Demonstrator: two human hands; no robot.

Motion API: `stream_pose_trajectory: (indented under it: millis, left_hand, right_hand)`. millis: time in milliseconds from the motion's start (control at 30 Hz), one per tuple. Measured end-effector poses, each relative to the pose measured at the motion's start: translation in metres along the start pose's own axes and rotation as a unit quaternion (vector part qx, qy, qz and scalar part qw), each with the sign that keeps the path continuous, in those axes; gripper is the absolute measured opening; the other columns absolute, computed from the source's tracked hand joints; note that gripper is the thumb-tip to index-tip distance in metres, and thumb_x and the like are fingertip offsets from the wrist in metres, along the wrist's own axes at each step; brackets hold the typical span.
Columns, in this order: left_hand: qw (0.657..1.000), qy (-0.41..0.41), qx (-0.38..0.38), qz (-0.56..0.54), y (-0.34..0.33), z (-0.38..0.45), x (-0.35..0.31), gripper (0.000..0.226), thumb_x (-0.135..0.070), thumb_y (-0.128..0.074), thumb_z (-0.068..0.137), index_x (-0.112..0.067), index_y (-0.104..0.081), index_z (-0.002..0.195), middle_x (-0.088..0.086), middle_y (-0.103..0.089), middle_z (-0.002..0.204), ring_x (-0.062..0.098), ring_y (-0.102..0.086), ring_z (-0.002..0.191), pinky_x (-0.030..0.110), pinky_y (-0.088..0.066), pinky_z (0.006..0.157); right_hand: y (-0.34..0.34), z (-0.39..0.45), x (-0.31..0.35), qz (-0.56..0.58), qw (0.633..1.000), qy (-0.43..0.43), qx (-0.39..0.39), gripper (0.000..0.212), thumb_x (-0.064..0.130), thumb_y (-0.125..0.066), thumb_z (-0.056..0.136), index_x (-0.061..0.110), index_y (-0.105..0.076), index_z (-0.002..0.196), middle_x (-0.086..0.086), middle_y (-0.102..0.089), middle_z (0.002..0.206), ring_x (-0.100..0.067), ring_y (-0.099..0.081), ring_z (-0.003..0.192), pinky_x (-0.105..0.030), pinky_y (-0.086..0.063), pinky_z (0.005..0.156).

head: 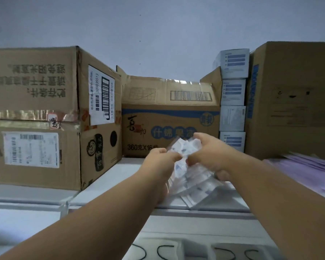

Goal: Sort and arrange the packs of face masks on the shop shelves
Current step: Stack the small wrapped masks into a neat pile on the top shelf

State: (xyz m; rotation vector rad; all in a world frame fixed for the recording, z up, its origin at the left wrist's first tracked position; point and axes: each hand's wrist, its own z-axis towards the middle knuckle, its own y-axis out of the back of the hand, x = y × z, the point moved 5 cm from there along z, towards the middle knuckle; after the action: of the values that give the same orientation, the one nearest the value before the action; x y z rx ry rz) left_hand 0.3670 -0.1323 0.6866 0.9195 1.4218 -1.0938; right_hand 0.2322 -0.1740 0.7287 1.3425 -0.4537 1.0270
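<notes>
A sheaf of clear-wrapped mask packs (190,177) is held up on the white top shelf (118,173), just in front of the centre carton with blue print (169,126). The left hand (162,162) is curled on the sheaf's left edge, thumb and fingers pinching the wrap; the right hand (208,154) is clenched over the top and right side, fingers wrapped round the packs. The bundle is gripped from both sides, probably so that the slippery wrappers are squared up and kept from fanning out. The lower ends of the packs are fanned toward the near shelf edge; whether they rest on the shelf cannot be told because of blur.

The gap chosen is the open strip between the big cartons at left (45,117) and the stack of small white-and-blue boxes (233,98) at right, with a tall carton (293,102) further right. A flat pile of purple packs (308,169) is laid at the right, near side, apparently already sorted by colour. Below the shelf edge, more packs with black ear loops (195,250) are seen, kept apart from the white ones. The white sheaf looks not yet set down.
</notes>
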Motion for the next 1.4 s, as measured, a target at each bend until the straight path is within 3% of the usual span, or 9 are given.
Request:
stream_pose_trajectory:
  millis: [100,267,367,500,733,1000,1233,1333,1400]
  left_hand:
    - [0.999,-0.008,-0.039,-0.013,0.015,0.001,-0.004,0.069,-0.029,-0.073,0.088,-0.021,-0.039,0.148,0.005,-0.057,0.110,0.023,-0.057,0.085,0.034,-0.052,0.059]
    - [0.990,0.016,0.085,-0.109,0.023,0.000,-0.020,0.036,-0.031,-0.074,0.088,-0.009,-0.069,0.116,0.013,-0.077,0.102,0.033,-0.074,0.092,0.050,-0.058,0.084]
    - [0.992,-0.082,0.068,-0.064,0.040,0.007,-0.036,0.028,-0.017,-0.070,0.092,-0.014,-0.065,0.120,0.011,-0.076,0.106,0.031,-0.075,0.091,0.052,-0.060,0.080]
    - [0.972,-0.214,0.098,0.019,0.058,0.006,-0.052,0.035,-0.012,-0.069,0.092,-0.017,-0.060,0.125,0.009,-0.073,0.113,0.029,-0.073,0.099,0.051,-0.060,0.083]
    - [0.964,-0.213,0.142,0.078,0.068,0.003,-0.044,0.033,-0.014,-0.071,0.090,-0.020,-0.063,0.122,0.006,-0.075,0.107,0.022,-0.074,0.098,0.042,-0.060,0.084]
    - [0.992,-0.093,0.079,0.038,0.069,0.020,-0.032,0.034,-0.008,-0.073,0.088,-0.020,-0.062,0.118,0.007,-0.072,0.111,0.032,-0.070,0.099,0.057,-0.059,0.081]
    - [0.995,-0.070,0.070,-0.009,0.027,0.025,-0.034,0.031,-0.005,-0.072,0.087,-0.019,-0.063,0.113,0.008,-0.071,0.107,0.033,-0.069,0.097,0.055,-0.059,0.083]
    - [0.989,-0.069,0.075,-0.109,0.018,0.025,-0.031,0.035,-0.003,-0.071,0.088,-0.017,-0.062,0.119,0.009,-0.072,0.110,0.033,-0.070,0.098,0.050,-0.059,0.076]
    - [0.978,-0.077,0.103,-0.165,0.019,0.022,-0.031,0.041,-0.002,-0.070,0.087,-0.017,-0.061,0.124,0.011,-0.071,0.118,0.035,-0.069,0.104,0.056,-0.056,0.087]
  right_hand:
    - [0.005,-0.001,0.003,0.147,0.986,0.066,-0.052,0.103,-0.003,-0.078,0.073,0.040,-0.027,0.151,-0.001,-0.057,0.130,-0.022,-0.066,0.104,-0.047,-0.060,0.085]
    - [-0.001,-0.014,0.020,0.267,0.942,0.178,-0.096,0.102,0.001,-0.078,0.079,0.042,-0.019,0.153,0.004,-0.049,0.143,-0.018,-0.055,0.125,-0.049,-0.054,0.097]
    - [-0.019,-0.011,0.026,0.277,0.941,0.173,-0.088,0.110,0.002,-0.081,0.076,0.043,-0.015,0.154,0.003,-0.049,0.143,-0.020,-0.058,0.122,-0.050,-0.057,0.090]
    - [-0.033,-0.003,0.032,0.403,0.902,0.146,-0.049,0.097,0.000,-0.088,0.065,0.030,-0.036,0.142,-0.007,-0.064,0.124,-0.025,-0.070,0.105,-0.051,-0.060,0.078]
    - [-0.070,0.000,0.034,0.268,0.954,0.117,0.062,0.037,0.005,-0.064,0.092,0.019,-0.062,0.126,-0.007,-0.074,0.110,-0.023,-0.071,0.103,-0.046,-0.058,0.089]
    - [-0.074,0.005,0.004,0.261,0.959,-0.044,0.102,0.029,0.007,-0.067,0.090,0.009,-0.063,0.118,-0.008,-0.076,0.102,-0.025,-0.074,0.094,-0.044,-0.059,0.086]
    - [-0.031,0.004,-0.013,0.142,0.987,-0.049,0.061,0.023,0.024,-0.070,0.091,0.017,-0.065,0.112,-0.001,-0.077,0.098,-0.022,-0.073,0.094,-0.046,-0.060,0.084]
    - [-0.016,0.002,-0.015,0.175,0.983,-0.033,0.043,0.026,0.020,-0.073,0.088,0.011,-0.064,0.110,-0.006,-0.076,0.098,-0.025,-0.073,0.091,-0.045,-0.061,0.073]
    - [-0.012,0.000,-0.009,0.248,0.968,-0.003,0.029,0.031,0.014,-0.075,0.083,0.007,-0.062,0.109,-0.012,-0.075,0.103,-0.028,-0.073,0.092,-0.049,-0.061,0.079]
